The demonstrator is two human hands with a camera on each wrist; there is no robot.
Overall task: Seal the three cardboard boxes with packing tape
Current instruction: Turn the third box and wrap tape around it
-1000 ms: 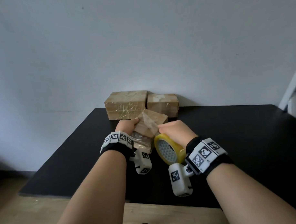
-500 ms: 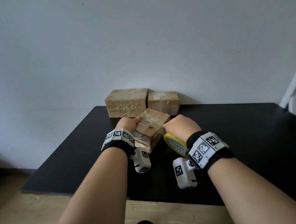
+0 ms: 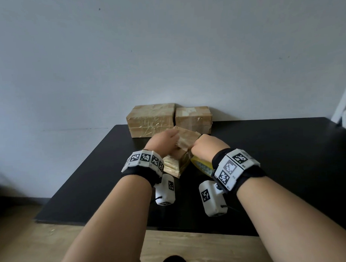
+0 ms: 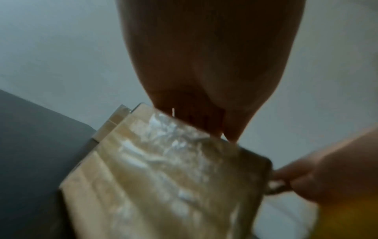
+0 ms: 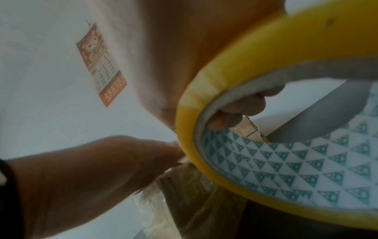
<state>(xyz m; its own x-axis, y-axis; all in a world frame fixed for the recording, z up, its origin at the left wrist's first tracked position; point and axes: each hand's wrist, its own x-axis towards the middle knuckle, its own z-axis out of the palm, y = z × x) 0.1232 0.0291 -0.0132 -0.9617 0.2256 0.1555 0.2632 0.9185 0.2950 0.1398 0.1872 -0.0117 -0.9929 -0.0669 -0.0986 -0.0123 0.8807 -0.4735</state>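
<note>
Both hands work at the near box [image 3: 185, 148], a small cardboard box tilted on edge above the black tabletop [image 3: 277, 156], near its middle and just in front of the two others. Left hand [image 3: 160, 142]: fingers laid over the upper left edge of the near box, holding it; the left wrist view shows the fingertips [image 4: 231, 129] pressed on the top edge of a face covered in wrinkled clear tape, blurred. Right hand [image 3: 207, 149]: grasps the tape roll [image 3: 201, 165], yellow, held low against the right side of the near box; the right wrist view shows fingers [image 5: 241, 106] curled through the core of the roll [image 5: 266, 161], whose liner bears a teal triangle print. In the left wrist view the right hand [image 4: 331, 174] appears to pinch something small at the box's right corner; too blurred to tell what. Large box [image 3: 151, 119] and back box [image 3: 193, 118] stand side by side at the far edge of the tabletop against the grey wall [image 3: 165, 52], touching or nearly so; the large box shows shiny crinkled tape on its front. A calendar [image 5: 102, 66] hangs on a wall, seen in the right wrist view. Wood floor [image 3: 192, 247] shows below the tabletop's near edge.
</note>
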